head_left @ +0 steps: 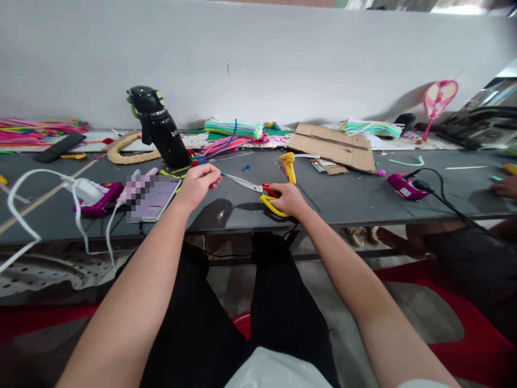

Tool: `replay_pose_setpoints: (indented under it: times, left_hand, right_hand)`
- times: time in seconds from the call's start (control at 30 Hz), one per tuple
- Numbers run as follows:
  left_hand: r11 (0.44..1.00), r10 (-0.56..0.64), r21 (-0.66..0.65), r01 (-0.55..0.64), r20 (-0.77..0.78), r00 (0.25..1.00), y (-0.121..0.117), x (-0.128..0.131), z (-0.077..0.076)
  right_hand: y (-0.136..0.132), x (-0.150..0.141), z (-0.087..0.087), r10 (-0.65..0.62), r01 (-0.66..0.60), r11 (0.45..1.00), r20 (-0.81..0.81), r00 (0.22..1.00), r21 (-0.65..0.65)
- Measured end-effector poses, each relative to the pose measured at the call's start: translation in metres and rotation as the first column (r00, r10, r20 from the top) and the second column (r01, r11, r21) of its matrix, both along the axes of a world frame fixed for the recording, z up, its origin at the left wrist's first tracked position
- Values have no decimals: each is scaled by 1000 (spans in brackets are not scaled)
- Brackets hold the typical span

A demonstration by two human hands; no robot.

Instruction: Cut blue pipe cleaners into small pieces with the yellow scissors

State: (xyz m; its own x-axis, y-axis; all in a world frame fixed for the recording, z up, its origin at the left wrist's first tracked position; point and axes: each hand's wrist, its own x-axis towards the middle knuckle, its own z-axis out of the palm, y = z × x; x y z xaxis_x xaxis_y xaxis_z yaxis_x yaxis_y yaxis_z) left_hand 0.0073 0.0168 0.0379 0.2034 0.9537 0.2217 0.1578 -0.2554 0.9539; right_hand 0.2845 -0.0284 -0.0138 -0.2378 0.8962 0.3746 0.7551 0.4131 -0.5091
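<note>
My left hand (198, 186) is closed in a pinch above the table, left of centre. A short blue tip of what looks like a pipe cleaner (223, 174) shows at its fingertips; the rest is hidden in the fingers. My right hand (288, 199) grips a pair of scissors (244, 183) with red and yellow handles. Its blades point left, and their tips meet the blue tip. Behind my right hand stands a yellow hot glue gun (288, 166). Small blue bits (246, 168) lie beyond the blades.
A black bottle (163, 132), a phone (159, 199) and a purple power socket (99, 199) with white cables are on the left. Cardboard (331, 145) and bundles of pipe cleaners (234, 129) lie along the back. Another purple socket (407, 187) and a person's hand (507, 187) are on the right.
</note>
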Motion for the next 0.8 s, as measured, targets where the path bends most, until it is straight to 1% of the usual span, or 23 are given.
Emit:
replay_pose_setpoints:
  times: [0.27, 0.43, 0.5, 0.63, 0.8]
  left_hand:
    - [999, -4, 37, 4, -5, 1000, 1, 0, -2]
    - [1000, 10, 16, -10, 26, 1000, 1, 0, -1]
    - [1000, 13, 5, -13, 44, 999, 1, 1, -1]
    - [999, 42, 27, -43, 25, 999, 2, 2, -2]
    - [996, 69, 55, -67, -46, 997, 2, 3, -5]
  right_hand:
    - [2, 1, -2, -6, 7, 1000, -9, 1000, 18]
    - [1, 2, -2, -57, 61, 997, -97, 994, 36]
    - [-1, 2, -1, -48, 53, 998, -107, 993, 41]
    - [-4, 0, 1, -25, 27, 999, -38, 999, 29]
    - [-5, -2, 2, -45, 44, 999, 6, 999, 28]
